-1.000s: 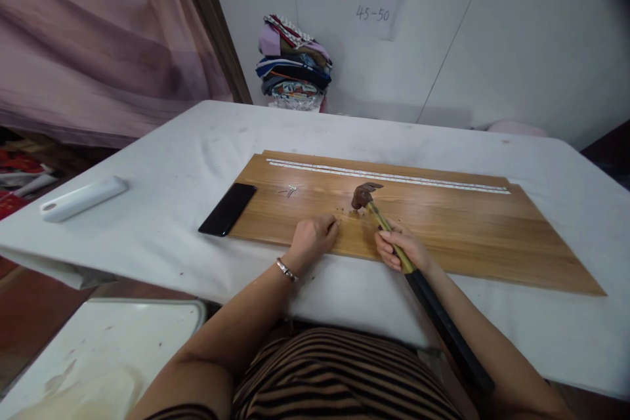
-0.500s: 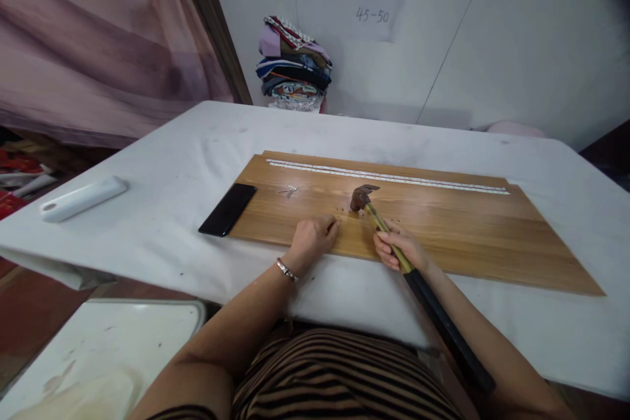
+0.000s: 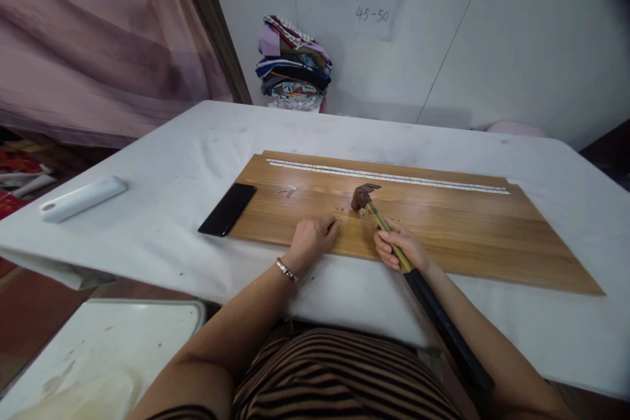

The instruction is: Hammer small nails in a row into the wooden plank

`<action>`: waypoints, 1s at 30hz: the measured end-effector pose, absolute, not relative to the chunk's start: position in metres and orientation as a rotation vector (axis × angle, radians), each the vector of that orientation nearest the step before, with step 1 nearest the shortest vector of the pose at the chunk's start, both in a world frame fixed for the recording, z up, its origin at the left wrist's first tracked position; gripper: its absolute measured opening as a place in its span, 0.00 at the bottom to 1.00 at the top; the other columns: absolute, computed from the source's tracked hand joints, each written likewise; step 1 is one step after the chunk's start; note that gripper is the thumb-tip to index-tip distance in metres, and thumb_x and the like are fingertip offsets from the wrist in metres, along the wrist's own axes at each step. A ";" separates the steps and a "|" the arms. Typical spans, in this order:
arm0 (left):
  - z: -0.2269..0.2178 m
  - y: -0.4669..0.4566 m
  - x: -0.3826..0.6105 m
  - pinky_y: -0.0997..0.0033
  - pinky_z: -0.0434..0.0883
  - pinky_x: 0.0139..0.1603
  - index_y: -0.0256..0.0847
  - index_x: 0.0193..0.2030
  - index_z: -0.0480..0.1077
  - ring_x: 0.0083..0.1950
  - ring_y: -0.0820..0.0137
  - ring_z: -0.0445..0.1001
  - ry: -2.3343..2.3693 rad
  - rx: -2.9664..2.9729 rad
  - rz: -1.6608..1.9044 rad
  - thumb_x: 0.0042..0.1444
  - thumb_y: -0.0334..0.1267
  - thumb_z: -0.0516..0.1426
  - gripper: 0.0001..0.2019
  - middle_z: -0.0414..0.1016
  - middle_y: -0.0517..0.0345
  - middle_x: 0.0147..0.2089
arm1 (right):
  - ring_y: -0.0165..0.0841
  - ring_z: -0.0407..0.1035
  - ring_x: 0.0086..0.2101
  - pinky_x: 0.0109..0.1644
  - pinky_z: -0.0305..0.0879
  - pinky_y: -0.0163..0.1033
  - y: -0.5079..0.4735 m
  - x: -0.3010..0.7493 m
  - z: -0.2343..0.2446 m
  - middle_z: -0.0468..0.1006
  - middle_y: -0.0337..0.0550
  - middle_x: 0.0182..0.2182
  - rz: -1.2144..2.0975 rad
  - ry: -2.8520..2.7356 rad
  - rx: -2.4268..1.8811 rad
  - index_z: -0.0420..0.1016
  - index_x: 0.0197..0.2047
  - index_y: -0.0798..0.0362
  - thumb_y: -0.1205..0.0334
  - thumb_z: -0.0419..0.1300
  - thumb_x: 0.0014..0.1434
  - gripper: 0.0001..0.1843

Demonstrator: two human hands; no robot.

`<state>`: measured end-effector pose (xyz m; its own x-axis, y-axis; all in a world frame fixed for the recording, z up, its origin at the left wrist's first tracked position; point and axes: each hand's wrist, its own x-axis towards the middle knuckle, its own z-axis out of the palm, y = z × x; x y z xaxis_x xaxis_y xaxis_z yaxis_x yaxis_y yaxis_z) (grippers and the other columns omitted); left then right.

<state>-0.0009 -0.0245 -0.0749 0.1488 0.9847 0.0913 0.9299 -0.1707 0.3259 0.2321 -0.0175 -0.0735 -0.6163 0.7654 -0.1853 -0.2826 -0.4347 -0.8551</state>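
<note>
A long wooden board (image 3: 457,223) lies on the white-covered table (image 3: 172,170). My right hand (image 3: 401,251) is closed round the yellow-and-black handle of a claw hammer (image 3: 363,196), whose rusty head rests just over the board near several small nail heads. My left hand (image 3: 315,236) lies curled on the board's near edge, fingers pressed together; anything in them is too small to make out. A few loose nails (image 3: 289,191) lie on the board to the left.
A black phone (image 3: 228,209) lies at the board's left end. A white cylinder-like object (image 3: 81,198) sits near the table's left edge. A silvery strip (image 3: 388,176) runs along the board's far side. Folded clothes (image 3: 294,65) are piled by the wall.
The hammer head has bobbed slightly up and down over the same spot. Both hands stay where they were.
</note>
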 end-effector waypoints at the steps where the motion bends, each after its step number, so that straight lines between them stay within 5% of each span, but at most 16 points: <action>1: -0.075 -0.025 -0.001 0.69 0.55 0.33 0.41 0.30 0.69 0.36 0.69 0.75 1.886 2.225 0.420 0.66 0.44 0.47 0.17 0.79 0.55 0.34 | 0.21 0.51 0.11 0.11 0.51 0.25 -0.017 0.232 -0.074 0.64 0.24 0.18 2.085 -1.097 -0.758 0.58 0.51 0.47 0.57 0.62 0.57 0.22; 8: -0.074 -0.025 0.000 0.70 0.56 0.33 0.42 0.31 0.71 0.37 0.68 0.75 1.891 2.217 0.407 0.66 0.44 0.47 0.17 0.79 0.55 0.35 | 0.21 0.52 0.11 0.11 0.51 0.26 -0.018 0.231 -0.075 0.64 0.25 0.19 2.075 -1.125 -0.733 0.58 0.43 0.47 0.57 0.61 0.58 0.16; 30: -0.071 -0.025 0.000 0.70 0.59 0.35 0.42 0.33 0.72 0.37 0.67 0.75 1.882 2.207 0.400 0.66 0.43 0.47 0.16 0.79 0.54 0.34 | 0.21 0.52 0.10 0.11 0.50 0.25 -0.018 0.232 -0.073 0.64 0.24 0.18 2.077 -1.108 -0.747 0.59 0.48 0.48 0.56 0.62 0.57 0.19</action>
<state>0.0004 -0.0251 -0.0714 0.1461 0.9869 0.0679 0.9291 -0.1604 0.3333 0.2315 -0.0179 -0.0733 -0.6198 0.7651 -0.1744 -0.2814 -0.4242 -0.8608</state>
